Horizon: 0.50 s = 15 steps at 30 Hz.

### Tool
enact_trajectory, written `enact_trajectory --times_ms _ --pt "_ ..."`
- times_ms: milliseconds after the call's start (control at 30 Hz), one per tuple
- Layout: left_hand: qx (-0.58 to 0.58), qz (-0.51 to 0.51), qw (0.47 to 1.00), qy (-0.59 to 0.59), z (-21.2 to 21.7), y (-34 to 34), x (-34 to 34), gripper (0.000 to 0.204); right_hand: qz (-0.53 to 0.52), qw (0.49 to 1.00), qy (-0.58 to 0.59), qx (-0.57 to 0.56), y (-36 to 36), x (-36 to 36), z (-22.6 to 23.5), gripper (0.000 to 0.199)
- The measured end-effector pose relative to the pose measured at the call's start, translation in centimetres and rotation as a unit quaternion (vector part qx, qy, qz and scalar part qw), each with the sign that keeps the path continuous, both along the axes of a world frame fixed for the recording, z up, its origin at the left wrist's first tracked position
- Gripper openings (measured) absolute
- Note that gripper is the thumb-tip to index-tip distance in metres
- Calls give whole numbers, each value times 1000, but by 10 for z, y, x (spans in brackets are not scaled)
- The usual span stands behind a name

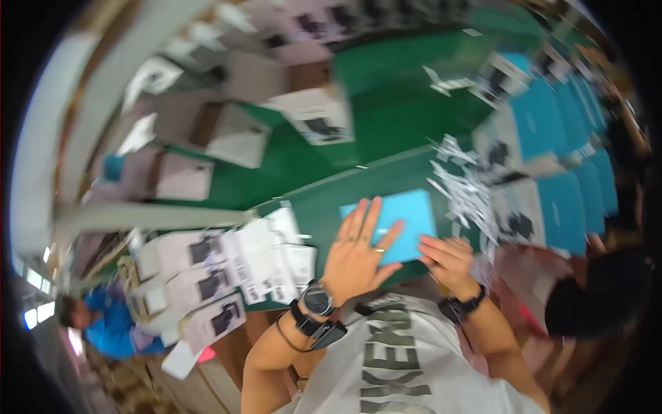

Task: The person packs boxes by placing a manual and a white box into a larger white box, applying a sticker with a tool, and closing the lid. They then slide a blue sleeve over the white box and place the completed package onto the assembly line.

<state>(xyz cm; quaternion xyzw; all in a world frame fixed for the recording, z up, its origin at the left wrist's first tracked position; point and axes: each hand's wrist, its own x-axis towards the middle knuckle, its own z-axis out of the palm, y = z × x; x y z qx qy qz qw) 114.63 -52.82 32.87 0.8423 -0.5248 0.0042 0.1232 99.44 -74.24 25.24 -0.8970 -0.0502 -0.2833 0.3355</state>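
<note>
A flat light-blue rectangular piece, perhaps a box (414,210), lies on the green table in front of me. My left hand (355,255) rests on its left part with the fingers stretched out and spread, a ring on one of them. At its lower right edge is my right hand (452,263), the fingers curled and pressed together. The fingertips touch or nearly touch that edge; whatever they pinch is too small and blurred to make out. Just beyond the right hand lies a loose heap of white paper strips (465,196).
Blue boxes with printed white faces (562,214) are stacked at the right, close to a person in dark clothing (600,293). White sheets (258,259) and printed boxes (207,283) lie at the left. Open cartons (238,134) stand across the green table (386,90). A person in blue (114,324) is at the far left.
</note>
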Motion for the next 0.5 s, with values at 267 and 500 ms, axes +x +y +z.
enact_trajectory --times_ms 267,500 --pt "-38 -11 999 26 -6 7 5 101 32 998 -49 32 -17 2 -8 15" --pt "-95 -7 994 48 -6 -79 55 90 -252 903 -13 347 -47 -20 -30 19"
